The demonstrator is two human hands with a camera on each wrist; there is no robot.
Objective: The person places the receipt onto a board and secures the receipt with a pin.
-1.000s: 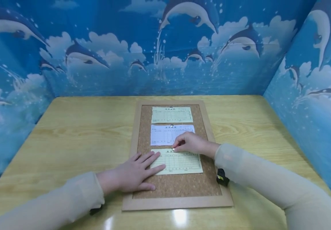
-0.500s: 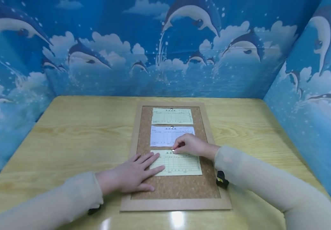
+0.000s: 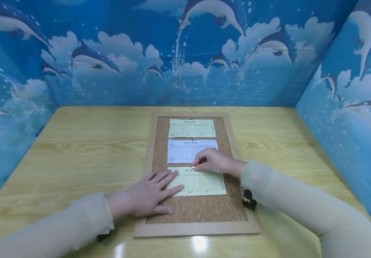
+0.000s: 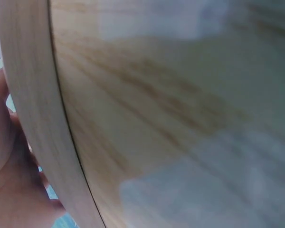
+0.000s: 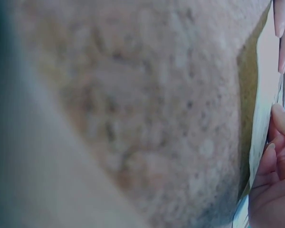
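A cork board [image 3: 201, 211] with a wooden frame lies on the table, three printed slips on it in a column. My left hand [image 3: 150, 195] rests spread over the board's left side, its fingertips on the left edge of the lowest slip [image 3: 201, 184], which is pale yellow-green. At that slip's top middle, my right hand [image 3: 212, 160] pinches a small silvery pushpin [image 3: 193, 167] between thumb and index finger. The pin's point is hidden. In the right wrist view, the fingers [image 5: 270, 161] sit at the paper's edge, and part of the slip [image 5: 260, 109] lifts off the cork.
Higher on the board are a lilac slip [image 3: 180, 152] and a green slip [image 3: 192, 128], each with a shiny pin at its top middle. The wooden table [image 3: 101, 143] extends on both sides. A blue dolphin-print curtain [image 3: 124, 82] surrounds the back and sides.
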